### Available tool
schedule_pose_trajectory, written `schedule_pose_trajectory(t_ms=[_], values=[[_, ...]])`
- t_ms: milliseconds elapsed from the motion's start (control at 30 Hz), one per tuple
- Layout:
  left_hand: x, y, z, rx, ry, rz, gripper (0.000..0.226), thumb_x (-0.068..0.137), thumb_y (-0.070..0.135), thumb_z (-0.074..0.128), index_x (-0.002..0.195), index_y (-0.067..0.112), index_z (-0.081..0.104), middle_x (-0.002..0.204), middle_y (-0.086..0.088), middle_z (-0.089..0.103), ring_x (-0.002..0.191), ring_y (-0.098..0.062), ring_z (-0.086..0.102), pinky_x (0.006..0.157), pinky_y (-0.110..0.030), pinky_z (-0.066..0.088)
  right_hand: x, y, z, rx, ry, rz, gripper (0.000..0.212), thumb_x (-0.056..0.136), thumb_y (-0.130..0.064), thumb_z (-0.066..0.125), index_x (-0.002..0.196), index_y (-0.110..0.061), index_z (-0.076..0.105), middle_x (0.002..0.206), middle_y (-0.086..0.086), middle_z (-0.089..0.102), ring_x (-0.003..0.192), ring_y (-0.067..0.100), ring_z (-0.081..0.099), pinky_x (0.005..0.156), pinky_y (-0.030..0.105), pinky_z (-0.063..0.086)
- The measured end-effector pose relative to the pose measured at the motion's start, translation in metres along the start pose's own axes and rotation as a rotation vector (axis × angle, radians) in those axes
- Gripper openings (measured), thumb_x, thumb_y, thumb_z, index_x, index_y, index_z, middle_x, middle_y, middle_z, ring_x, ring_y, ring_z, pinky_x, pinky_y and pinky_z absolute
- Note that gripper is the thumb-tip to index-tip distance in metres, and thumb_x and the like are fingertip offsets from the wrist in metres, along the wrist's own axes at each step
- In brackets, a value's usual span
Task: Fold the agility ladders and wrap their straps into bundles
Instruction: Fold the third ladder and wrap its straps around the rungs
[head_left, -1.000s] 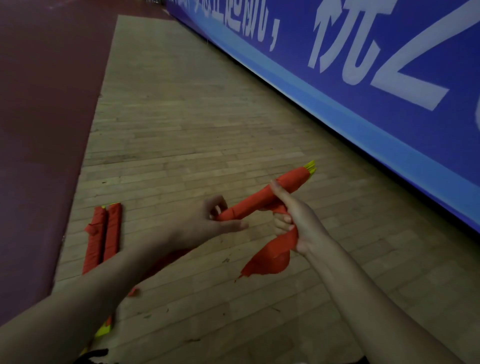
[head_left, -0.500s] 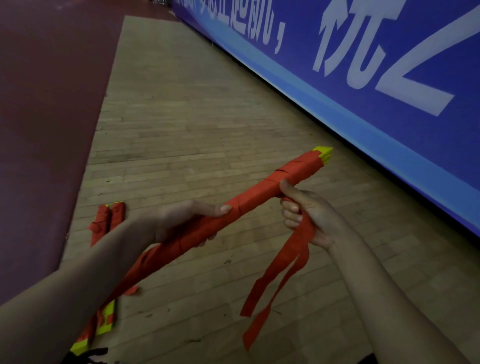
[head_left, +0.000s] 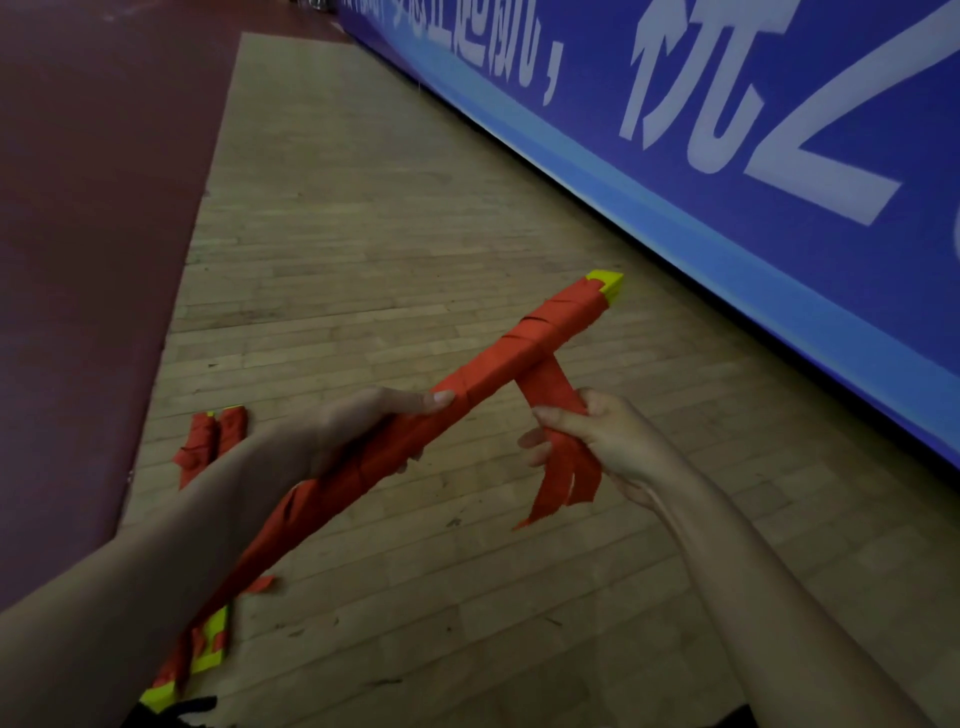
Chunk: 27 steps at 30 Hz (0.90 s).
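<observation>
Strap (head_left: 551, 387) in right hand (head_left: 618, 447) — left hand (head_left: 353, 431) grips seemingly wrapped ladder (head_left: 524, 348).

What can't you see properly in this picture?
Head view:
- Ladder bundle: lower end hidden behind left forearm.
- Floor bundles: partly covered by that forearm.
- Strap: its path inside the right hand, hidden by fingers.
- Banner writing: cut off by the top edge.
- Black thing: cut by bottom edge, too dark.

L hand (head_left: 358, 434), R hand (head_left: 610, 441) curled (both gripping).
</observation>
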<state>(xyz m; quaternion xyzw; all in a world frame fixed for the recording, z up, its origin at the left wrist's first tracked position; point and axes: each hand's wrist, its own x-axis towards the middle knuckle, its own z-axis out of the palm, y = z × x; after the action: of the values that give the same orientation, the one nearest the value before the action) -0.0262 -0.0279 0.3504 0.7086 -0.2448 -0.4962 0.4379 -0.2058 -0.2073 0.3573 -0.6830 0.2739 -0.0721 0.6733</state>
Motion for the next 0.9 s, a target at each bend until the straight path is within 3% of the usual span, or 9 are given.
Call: schedule_pose_trajectory(t_ms=[167,267,367,467,633,700,767,900], values=[[0.002,0.000,0.003,0.034,0.080,0.051,0.068,0.050,0.060,0.081,0.093,0.008,0.069,0.069,-0.006,0.070,0.057,-0.015,0.065,0.053,-0.025,0.052,0.003,0.002,0.000,-0.019,-0.016,-0.002,0.019,0.096,-0.022,0.056,0.097,-0.004,0.063,0.073,0.010,0.074,0.060,0.018,0.071,0.048,0.024,0.054],[0.001,0.002,0.009,-0.021,0.108,0.084,0.069,0.053,0.051,0.083,0.101,0.007,0.063,0.084,-0.011,0.070,0.063,-0.024,0.070,0.055,-0.030,0.056,0.003,0.001,0.002,-0.030,0.031,-0.019,0.026,0.096,-0.024,0.056,0.098,0.000,0.066,0.057,0.001,0.067,0.048,0.012,0.065,0.044,0.020,0.050],[-0.002,0.003,0.021,0.071,0.166,0.152,0.035,0.071,0.037,0.080,0.086,0.020,0.054,0.085,-0.006,0.066,0.057,-0.020,0.070,0.049,-0.027,0.057,0.006,0.002,0.005,-0.091,0.161,-0.075,0.039,0.096,-0.030,0.055,0.100,0.007,0.066,0.040,-0.006,0.045,0.030,0.003,0.039,0.033,0.015,0.031],[-0.006,0.006,0.030,0.319,0.282,0.252,0.030,0.081,0.038,0.074,0.088,0.017,0.054,0.076,-0.003,0.063,0.046,-0.006,0.063,0.041,-0.016,0.047,0.007,0.003,0.011,-0.165,0.226,-0.116,0.051,0.093,-0.043,0.056,0.093,0.006,0.067,0.039,-0.004,0.036,0.029,0.004,0.030,0.032,0.016,0.022],[-0.007,-0.004,0.045,1.193,0.608,0.415,0.036,0.090,0.060,0.047,0.111,0.031,0.048,0.088,0.008,0.048,0.076,-0.018,0.058,0.058,-0.029,0.040,0.006,0.003,0.025,-0.208,0.310,-0.061,0.061,0.075,-0.067,0.063,0.078,-0.006,0.072,0.035,-0.010,0.036,0.031,0.006,0.035,0.036,0.021,0.025],[-0.004,-0.009,0.057,1.253,0.613,0.465,0.034,0.094,0.057,0.040,0.117,0.032,0.043,0.089,0.007,0.041,0.072,-0.018,0.055,0.056,-0.029,0.036,0.006,0.003,0.027,-0.174,0.352,-0.025,0.064,0.072,-0.072,0.063,0.075,-0.009,0.073,0.033,-0.011,0.039,0.030,0.005,0.034,0.036,0.021,0.025],[-0.001,-0.012,0.061,1.294,0.637,0.481,0.034,0.095,0.055,0.038,0.119,0.030,0.042,0.096,0.004,0.047,0.073,-0.020,0.059,0.054,-0.030,0.036,0.005,0.002,0.027,-0.111,0.365,-0.003,0.060,0.074,-0.067,0.065,0.079,-0.008,0.073,0.033,-0.013,0.043,0.029,0.004,0.033,0.033,0.019,0.023],[0.000,-0.013,0.053,1.249,0.605,0.522,0.040,0.092,0.057,0.045,0.121,0.030,0.044,0.103,0.004,0.051,0.079,-0.021,0.061,0.063,-0.034,0.050,0.003,0.003,0.026,0.042,0.307,0.047,0.058,0.082,-0.054,0.067,0.095,0.003,0.067,0.034,-0.011,0.044,0.030,0.005,0.030,0.032,0.018,0.023]])
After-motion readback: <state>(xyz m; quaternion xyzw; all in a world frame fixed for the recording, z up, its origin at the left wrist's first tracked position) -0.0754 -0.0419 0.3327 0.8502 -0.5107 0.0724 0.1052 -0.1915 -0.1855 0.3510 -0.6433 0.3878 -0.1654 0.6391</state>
